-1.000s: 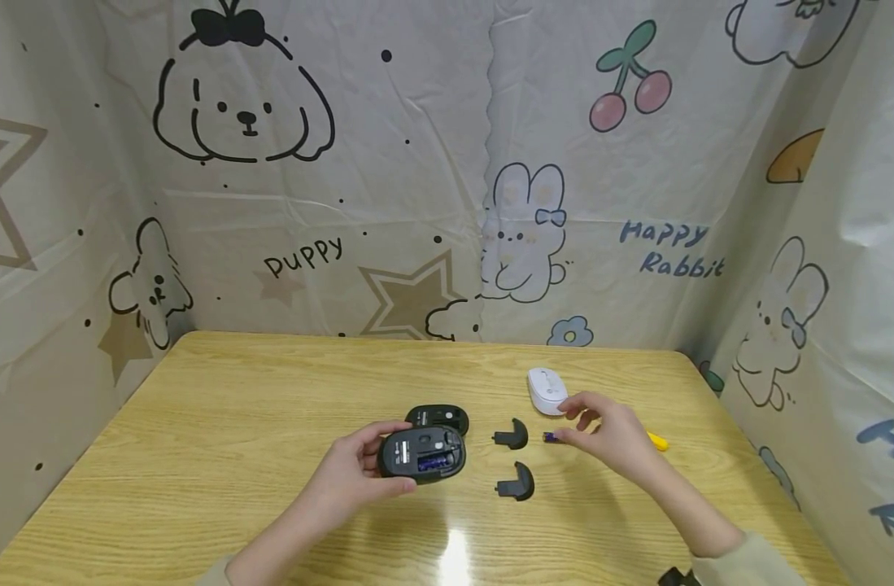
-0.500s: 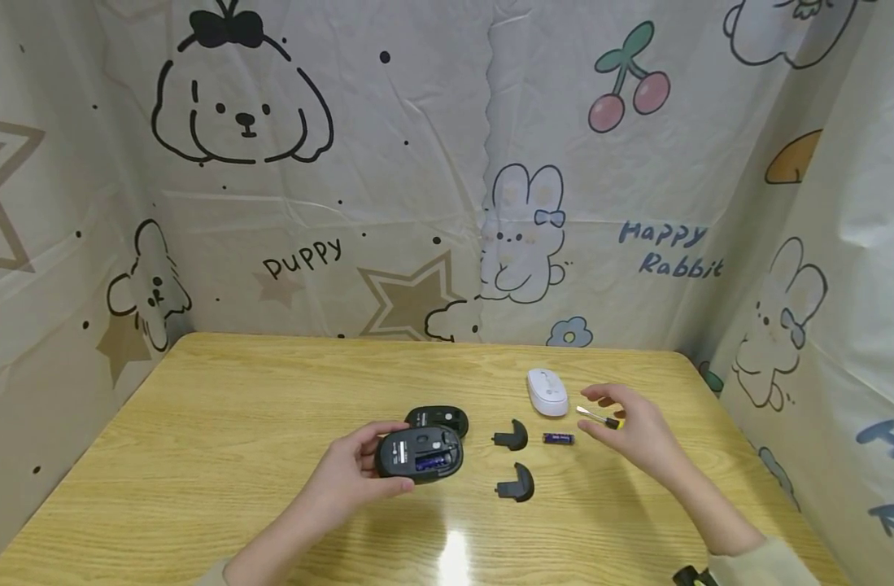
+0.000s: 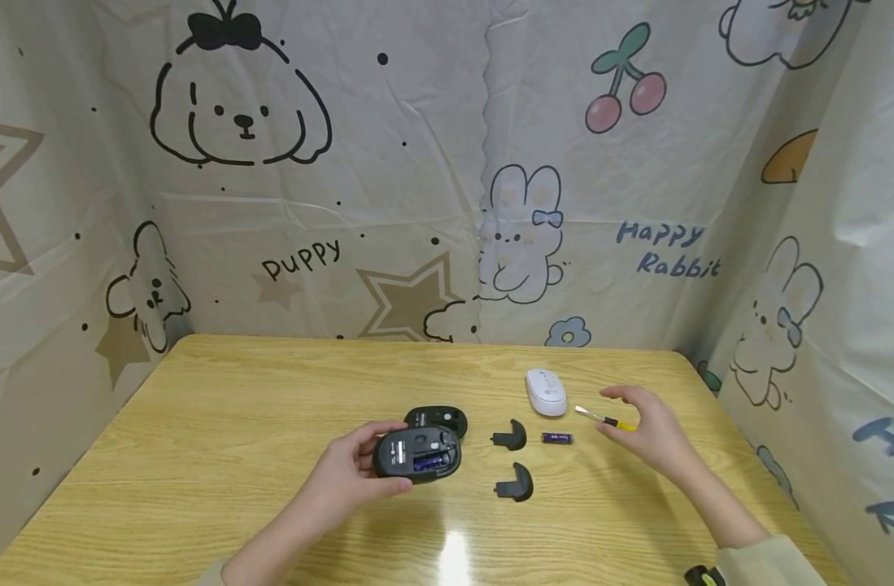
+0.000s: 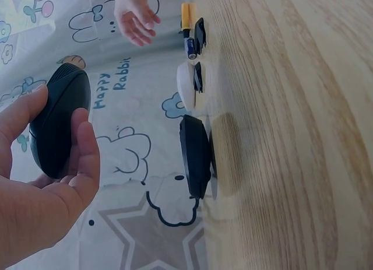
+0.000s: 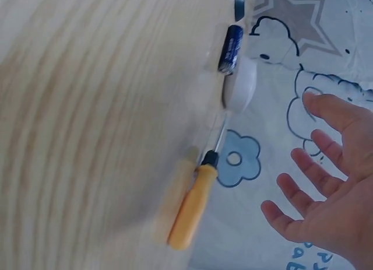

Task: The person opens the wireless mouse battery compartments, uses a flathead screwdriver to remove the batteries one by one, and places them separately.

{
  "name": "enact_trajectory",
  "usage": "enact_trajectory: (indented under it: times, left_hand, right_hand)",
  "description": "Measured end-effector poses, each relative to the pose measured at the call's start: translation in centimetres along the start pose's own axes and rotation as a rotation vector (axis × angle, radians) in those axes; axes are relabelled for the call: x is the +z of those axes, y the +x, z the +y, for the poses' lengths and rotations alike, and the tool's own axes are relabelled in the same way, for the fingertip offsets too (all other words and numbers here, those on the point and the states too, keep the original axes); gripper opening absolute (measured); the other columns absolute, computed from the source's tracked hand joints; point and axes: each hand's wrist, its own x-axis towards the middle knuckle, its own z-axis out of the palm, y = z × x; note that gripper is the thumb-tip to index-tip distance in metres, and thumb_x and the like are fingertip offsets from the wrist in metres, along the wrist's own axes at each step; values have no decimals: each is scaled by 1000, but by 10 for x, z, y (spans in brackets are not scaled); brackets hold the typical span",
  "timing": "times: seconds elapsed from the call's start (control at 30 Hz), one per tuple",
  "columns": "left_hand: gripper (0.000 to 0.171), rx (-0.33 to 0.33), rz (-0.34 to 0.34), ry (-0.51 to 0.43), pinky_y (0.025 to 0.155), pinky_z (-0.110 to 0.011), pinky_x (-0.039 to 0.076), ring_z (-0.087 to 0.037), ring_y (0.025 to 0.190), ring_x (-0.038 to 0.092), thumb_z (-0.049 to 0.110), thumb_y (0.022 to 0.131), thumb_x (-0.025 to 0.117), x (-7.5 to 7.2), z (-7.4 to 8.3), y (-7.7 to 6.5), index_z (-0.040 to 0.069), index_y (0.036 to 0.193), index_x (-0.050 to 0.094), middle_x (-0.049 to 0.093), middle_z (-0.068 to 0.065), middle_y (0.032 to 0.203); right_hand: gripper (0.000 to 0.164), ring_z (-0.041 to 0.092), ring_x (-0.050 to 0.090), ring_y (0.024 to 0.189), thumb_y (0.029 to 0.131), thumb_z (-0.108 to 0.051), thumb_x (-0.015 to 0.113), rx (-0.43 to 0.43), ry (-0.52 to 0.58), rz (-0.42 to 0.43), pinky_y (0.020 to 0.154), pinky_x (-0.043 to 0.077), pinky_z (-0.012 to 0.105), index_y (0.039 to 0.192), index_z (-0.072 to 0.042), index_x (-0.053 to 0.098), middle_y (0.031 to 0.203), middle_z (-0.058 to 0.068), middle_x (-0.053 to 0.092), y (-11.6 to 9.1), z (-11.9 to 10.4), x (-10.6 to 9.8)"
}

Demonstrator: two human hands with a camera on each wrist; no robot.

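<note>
The table had a yellowish wood-grain top with rounded far corners. On it lay a black mouse, underside up. To its right sat two black covers, the rear cover and the front cover — well apart from each other. A battery lay beside the rear one, a white mouse behind it — and a yellow-handled screwdriver pointed toward that mouse.

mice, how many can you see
3: a black mouse held in the left hand, a second black one partly hidden behind it, and a white mouse on the table, farther right.
</note>
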Motion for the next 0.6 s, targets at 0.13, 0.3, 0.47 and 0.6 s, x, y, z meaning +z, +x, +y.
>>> enact_trajectory:
  times: [0.13, 0.3, 0.47, 0.6]
  left_hand:
    - [72, -5, -1, 5, 79, -27, 56, -25, 99, 64, 13, 67, 85, 0, 1, 0, 9, 131, 52, 60, -18, 118]
    - [71, 2, -4, 13, 81, -27, 55, -25, 100, 64, 11, 68, 84, -1, 1, 0, 8, 131, 52, 60, -17, 119]
    - [71, 10, -14, 12, 82, -26, 54, -25, 100, 64, 11, 69, 83, -1, 1, -1, 7, 132, 51, 60, -17, 119]
    - [71, 8, -16, 9, 81, -26, 54, -24, 100, 64, 12, 68, 83, -1, 1, -1, 7, 132, 51, 60, -17, 120]
  right_hand:
    - [49, 41, 52, 110, 75, -14, 79, 0, -3, -10, 91, 42, 58, 118, -2, 60, 118, 21, 60, -1, 12, 2]
    - [50, 44, 49, 114, 75, -14, 79, 0, -4, -37, 95, 37, 60, 119, -1, 59, 120, 23, 59, -2, 25, 4]
    - [53, 46, 48, 115, 75, -16, 79, 11, 3, -78, 95, 36, 62, 120, 1, 58, 121, 25, 58, -3, 33, 5]
    - [53, 47, 48, 114, 77, -17, 78, 40, 3, -114, 94, 38, 62, 121, 2, 57, 121, 27, 57, -4, 41, 7]
